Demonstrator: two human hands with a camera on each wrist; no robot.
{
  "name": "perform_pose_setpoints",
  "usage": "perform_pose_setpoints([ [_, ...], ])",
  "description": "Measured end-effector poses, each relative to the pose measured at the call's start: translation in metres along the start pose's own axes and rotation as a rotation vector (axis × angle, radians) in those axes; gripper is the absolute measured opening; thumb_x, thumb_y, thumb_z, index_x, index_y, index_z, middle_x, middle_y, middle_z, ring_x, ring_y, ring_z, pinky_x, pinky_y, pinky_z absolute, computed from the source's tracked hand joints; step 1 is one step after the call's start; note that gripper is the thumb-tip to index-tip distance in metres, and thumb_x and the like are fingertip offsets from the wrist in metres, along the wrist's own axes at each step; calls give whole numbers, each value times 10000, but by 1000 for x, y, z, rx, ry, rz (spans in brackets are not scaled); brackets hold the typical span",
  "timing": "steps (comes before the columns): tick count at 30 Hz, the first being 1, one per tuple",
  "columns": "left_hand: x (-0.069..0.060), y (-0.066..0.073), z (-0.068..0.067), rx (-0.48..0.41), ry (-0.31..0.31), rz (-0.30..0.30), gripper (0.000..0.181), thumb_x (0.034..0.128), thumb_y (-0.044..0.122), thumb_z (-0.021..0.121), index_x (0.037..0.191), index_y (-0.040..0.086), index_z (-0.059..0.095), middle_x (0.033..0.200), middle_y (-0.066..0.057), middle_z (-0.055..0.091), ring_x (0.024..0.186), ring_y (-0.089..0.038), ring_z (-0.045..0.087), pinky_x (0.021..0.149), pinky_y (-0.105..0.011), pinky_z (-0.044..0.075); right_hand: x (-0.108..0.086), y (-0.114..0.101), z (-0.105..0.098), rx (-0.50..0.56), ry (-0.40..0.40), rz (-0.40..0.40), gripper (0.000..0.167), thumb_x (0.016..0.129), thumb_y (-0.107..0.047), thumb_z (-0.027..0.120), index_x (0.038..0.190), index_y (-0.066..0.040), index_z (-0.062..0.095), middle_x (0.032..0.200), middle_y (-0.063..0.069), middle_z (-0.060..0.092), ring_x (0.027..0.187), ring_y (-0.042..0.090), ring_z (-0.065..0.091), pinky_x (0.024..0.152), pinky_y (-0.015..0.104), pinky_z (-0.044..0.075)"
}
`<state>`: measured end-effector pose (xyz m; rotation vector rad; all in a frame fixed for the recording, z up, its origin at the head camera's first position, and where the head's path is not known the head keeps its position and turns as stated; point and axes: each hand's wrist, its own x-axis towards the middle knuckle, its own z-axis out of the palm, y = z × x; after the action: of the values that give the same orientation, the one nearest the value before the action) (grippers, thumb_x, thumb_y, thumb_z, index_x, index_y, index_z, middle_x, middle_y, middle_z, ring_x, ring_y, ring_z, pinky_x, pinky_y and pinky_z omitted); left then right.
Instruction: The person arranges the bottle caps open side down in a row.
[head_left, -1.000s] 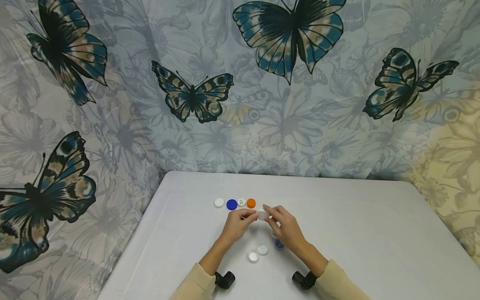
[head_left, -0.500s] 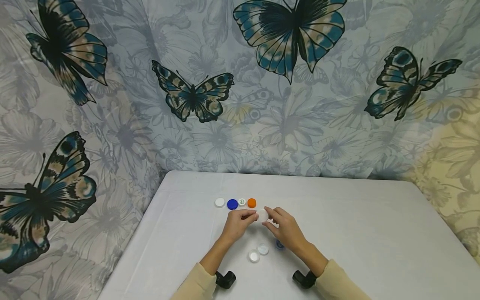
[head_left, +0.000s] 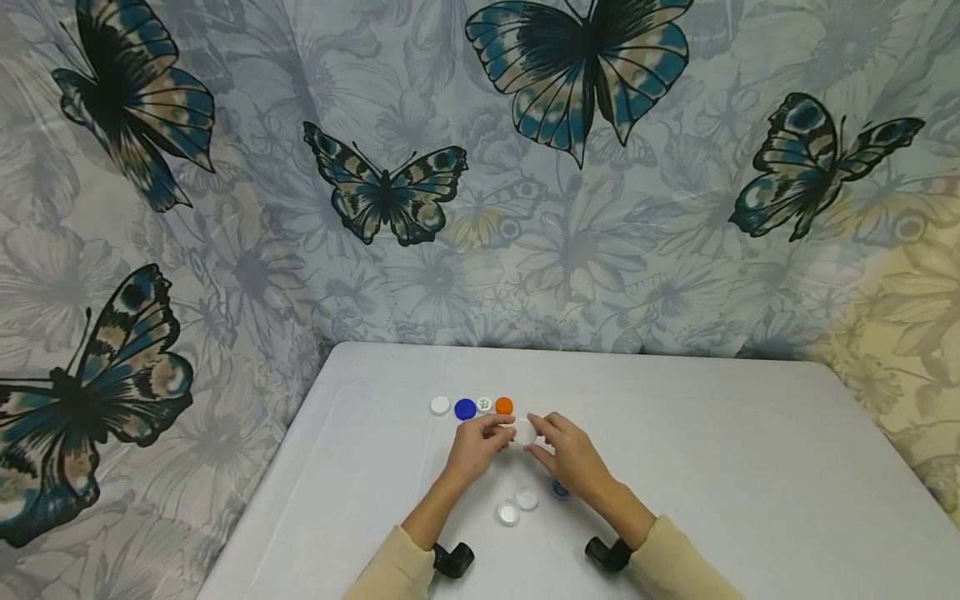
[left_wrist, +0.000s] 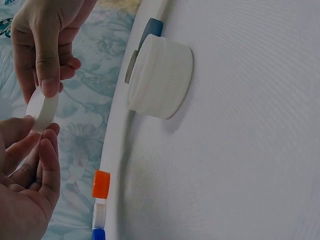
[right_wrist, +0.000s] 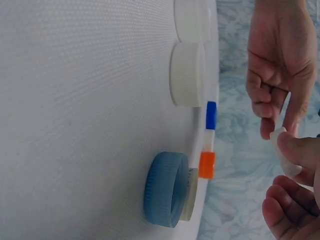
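Between my hands, above the table, is a round white bottle cap (head_left: 525, 432). My left hand (head_left: 475, 447) pinches its left edge between thumb and fingertips. My right hand (head_left: 576, 454) grips the opposite edge, and its thumb lies across the cap (left_wrist: 46, 111) in the left wrist view. Just beyond the hands stands a row of caps: a white cap (head_left: 440, 406), a blue cap (head_left: 465, 408), a white cap with dark marks (head_left: 484, 405) and an orange cap (head_left: 504, 406).
Nearer me lie two white caps, one (head_left: 527, 498) behind the other (head_left: 508, 512). A translucent blue cap (right_wrist: 166, 190) sits below my right hand, a pale cap (right_wrist: 189, 195) behind it. The white table (head_left: 712, 467) ends at a butterfly-patterned cloth backdrop (head_left: 585, 250).
The held cap has turned, so more of its round white face shows in the head view. My right fingers have shifted around its edge; the left fingers have moved slightly. The row is unchanged.
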<state>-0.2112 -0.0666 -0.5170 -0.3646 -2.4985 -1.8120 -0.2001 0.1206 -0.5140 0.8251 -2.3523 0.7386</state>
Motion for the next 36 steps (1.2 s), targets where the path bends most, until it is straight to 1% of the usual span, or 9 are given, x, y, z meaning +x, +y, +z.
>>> perform_pose_setpoints([
  [4,1,-2,1,-17,2,17,240,904,133,682,1082,-26,713,833,-195,738,663,-72,634,611,-152,508,0,2,1,29,-17,19,491,684,-94,869,1124,22,683,835,34,622,677,129,563,581,176,469],
  [7,1,-3,1,32,-11,32,258,888,145,704,1082,-24,713,838,-170,739,684,-58,630,626,-152,505,0,3,1,55,-45,60,460,703,-98,857,1111,23,684,843,37,619,682,137,564,584,180,470],
  [11,1,-3,0,89,-46,48,312,842,139,753,1105,-22,705,858,-140,736,719,-32,621,665,-148,508,1,6,0,89,-93,136,414,733,-101,837,1102,14,691,859,38,605,695,125,545,592,179,457],
  [14,2,-2,0,116,-65,71,341,826,129,768,1119,-29,697,861,-129,729,731,-41,629,680,-157,521,2,7,-1,120,-103,165,394,741,-91,827,1094,20,694,861,58,607,694,130,541,597,185,457],
  [19,6,-1,-1,208,-55,116,325,827,147,770,1109,-5,712,877,-97,716,777,-114,645,707,-178,530,7,11,0,184,-115,210,371,746,-68,816,1084,28,695,855,71,618,703,165,569,618,235,506],
  [24,10,-1,-1,272,-53,113,314,831,167,770,1102,17,718,908,-82,699,822,-171,634,727,-196,534,11,17,0,249,-161,275,347,756,-48,803,1078,27,697,867,66,620,751,225,595,650,290,537],
  [28,13,-1,-1,317,-55,98,323,838,186,761,1124,45,709,915,-50,702,820,-135,621,713,-190,515,14,22,2,263,-190,295,343,770,-63,795,1085,28,695,877,67,628,767,230,600,653,262,529],
  [30,15,-2,0,333,-46,107,328,835,194,761,1125,52,705,909,-43,702,814,-133,627,703,-193,507,16,25,3,260,-199,296,341,778,-76,791,1089,25,696,878,63,631,769,214,595,650,256,522],
  [36,25,-4,2,355,-22,123,323,828,200,758,1107,45,704,906,-55,714,824,-179,658,716,-208,508,24,34,5,268,-212,296,329,780,-70,785,1081,32,698,867,75,637,774,227,604,657,306,532],
])
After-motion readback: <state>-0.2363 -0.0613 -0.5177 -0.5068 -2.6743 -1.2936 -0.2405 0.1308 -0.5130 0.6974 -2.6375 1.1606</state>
